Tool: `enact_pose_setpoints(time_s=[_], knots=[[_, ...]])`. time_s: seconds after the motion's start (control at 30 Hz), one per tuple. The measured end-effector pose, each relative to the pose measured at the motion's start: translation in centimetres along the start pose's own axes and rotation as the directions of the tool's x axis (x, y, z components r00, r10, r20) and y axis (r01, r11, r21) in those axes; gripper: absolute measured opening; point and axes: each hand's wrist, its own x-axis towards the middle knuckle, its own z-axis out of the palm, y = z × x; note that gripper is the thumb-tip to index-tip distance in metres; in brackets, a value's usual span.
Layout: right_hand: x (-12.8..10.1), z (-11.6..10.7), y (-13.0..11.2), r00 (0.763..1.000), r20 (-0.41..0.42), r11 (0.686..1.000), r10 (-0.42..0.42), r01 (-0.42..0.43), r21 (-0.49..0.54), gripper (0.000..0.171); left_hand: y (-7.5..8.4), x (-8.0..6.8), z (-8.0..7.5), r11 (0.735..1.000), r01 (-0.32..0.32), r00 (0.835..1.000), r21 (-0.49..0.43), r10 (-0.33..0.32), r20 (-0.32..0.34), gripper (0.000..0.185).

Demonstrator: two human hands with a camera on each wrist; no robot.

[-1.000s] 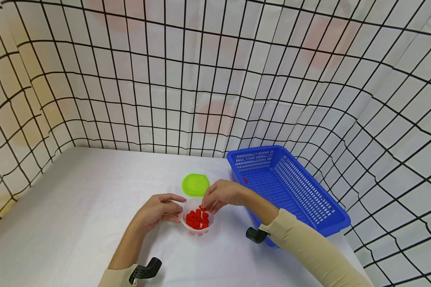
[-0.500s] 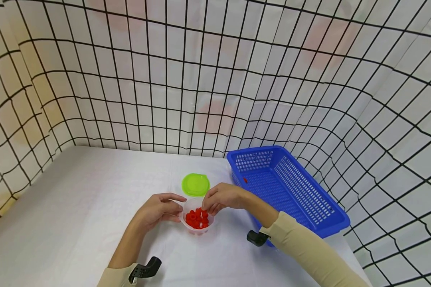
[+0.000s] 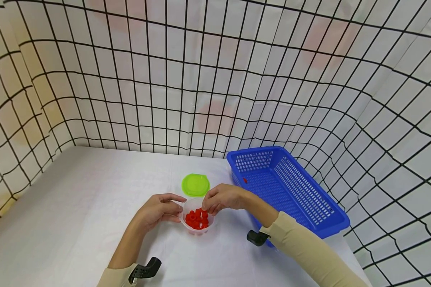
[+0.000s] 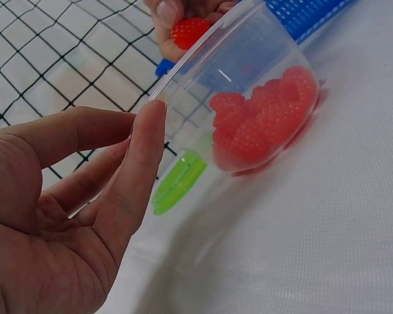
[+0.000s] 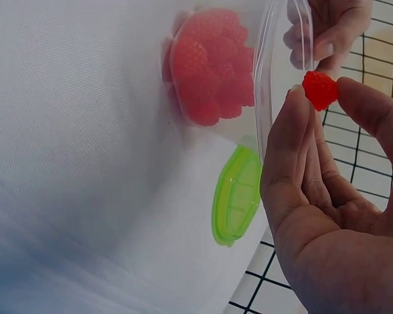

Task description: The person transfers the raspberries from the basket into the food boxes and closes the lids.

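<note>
A clear plastic tub (image 3: 198, 232) stands on the white cloth, with several red raspberries (image 3: 193, 219) piled in its bottom. Its left rim is pinched between the thumb and fingers of my left hand (image 3: 159, 211). My right hand (image 3: 225, 197) is at the tub's right rim and pinches one raspberry (image 5: 321, 90) between thumb and fingertip. In the left wrist view that held raspberry (image 4: 190, 33) shows just beyond the rim, above the pile. A bright green lid (image 3: 195, 185) lies on the cloth just behind the tub.
To the right stands a blue perforated basket (image 3: 319, 191), with a small red piece (image 3: 245, 180) near its left side; my right forearm crosses over its near edge. Behind the table rises a black wire grid (image 3: 165, 79) backed with white sheeting, curving round both sides.
Over the last second my right hand has dipped slightly towards the tub with the raspberry. My left hand, the tub and the lid have stayed in place.
</note>
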Motion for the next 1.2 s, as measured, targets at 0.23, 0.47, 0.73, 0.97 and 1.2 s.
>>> enact_pose_setpoints(time_s=[0.23,0.47,0.73,0.97,1.2], knots=[[-0.1,-0.2,0.1,0.999,0.034,1.0,-0.003,0.003,0.011,0.02,0.0,0.0,0.1,1.0,0.0,1.0,0.002,0.0,-0.003,0.04],[0.0,-0.2,0.0,0.999,0.043,1.0,0.004,-0.005,0.008,0.021,0.1,-0.1,0.1,1.0,-0.003,1.0,0.003,0.003,-0.001,0.04],[-0.1,-0.1,-0.1,1.0,0.03,1.0,0.008,-0.008,0.013,0.02,0.1,-0.1,0.0,1.0,-0.006,1.0,0.001,0.006,0.001,0.04],[-0.7,-0.8,-0.6,0.999,-0.022,0.999,-0.036,0.036,0.033,0.023,0.0,0.0,0.1,1.0,0.002,1.0,-0.008,-0.002,-0.002,0.039],[-1.9,-3.1,-2.0,0.97,-0.23,0.992,-0.084,0.104,0.076,0.025,0.0,0.0,0.0,1.0,-0.001,1.0,-0.02,0.0,-0.004,0.039]])
